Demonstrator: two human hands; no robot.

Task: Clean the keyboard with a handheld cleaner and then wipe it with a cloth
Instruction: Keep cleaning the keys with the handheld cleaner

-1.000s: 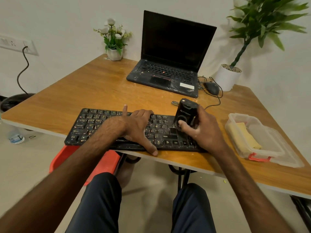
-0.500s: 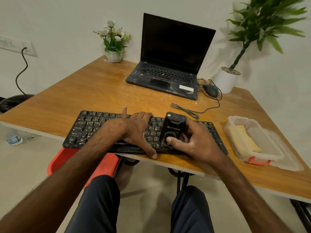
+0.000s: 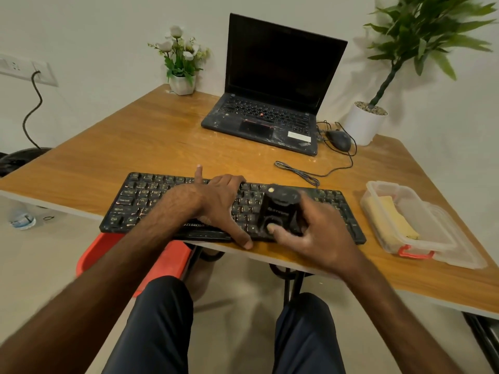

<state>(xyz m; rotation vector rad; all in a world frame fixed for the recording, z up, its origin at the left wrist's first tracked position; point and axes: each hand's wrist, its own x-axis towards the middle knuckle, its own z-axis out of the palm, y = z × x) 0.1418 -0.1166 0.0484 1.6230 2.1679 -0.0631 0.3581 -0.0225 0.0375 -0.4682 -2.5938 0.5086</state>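
A black keyboard (image 3: 140, 201) lies in the middle of the picture, at the near edge of a wooden desk (image 3: 135, 147). The left hand (image 3: 216, 203) rests on its keys, thumb down at the near edge, one finger pointing straight. Just right of it, the right hand (image 3: 316, 238) grips a small black handheld cleaner (image 3: 280, 209) that stands on the keys, thumb on its front. At the right, a clear box (image 3: 432, 238) holds a yellow cloth (image 3: 391, 217). Higher up sit an open laptop (image 3: 270, 90) with a dark screen, a mouse (image 3: 339, 140), a little pot of white flowers (image 3: 182, 63) and a tall green plant (image 3: 405, 36).
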